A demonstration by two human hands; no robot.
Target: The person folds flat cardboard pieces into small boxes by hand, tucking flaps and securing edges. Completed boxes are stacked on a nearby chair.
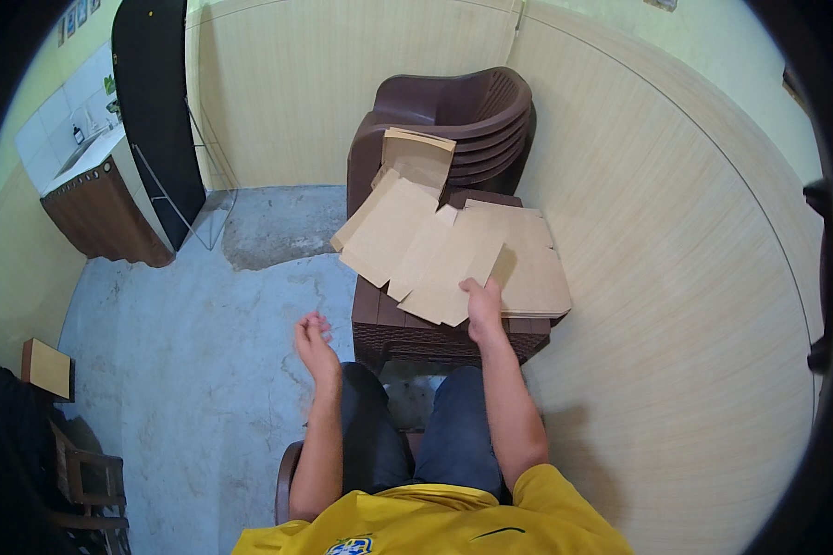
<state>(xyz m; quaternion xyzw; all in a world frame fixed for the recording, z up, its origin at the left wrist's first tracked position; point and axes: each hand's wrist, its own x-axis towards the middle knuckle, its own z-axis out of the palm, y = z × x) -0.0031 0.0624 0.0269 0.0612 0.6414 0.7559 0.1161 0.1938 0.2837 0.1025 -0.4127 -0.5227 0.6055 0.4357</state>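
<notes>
A partly folded brown cardboard box blank (389,227) lies tilted over a stack of brown plastic tables (416,335). My right hand (483,313) pinches its near right flap, thumb on top. My left hand (316,346) hovers left of the tables, apart from the cardboard, fingers loosely bent and holding nothing I can see. Under and to the right of the blank rests a pile of flat cardboard blanks (534,268). Behind it, a folded cardboard box (418,159) leans against the stacked chairs.
Brown plastic armchairs (504,125) are stacked behind the tables, by the panelled wall (676,259). A metal rack frame (180,208) and a sink counter (93,153) stand at the far left. Wooden furniture (93,476) is at the near left.
</notes>
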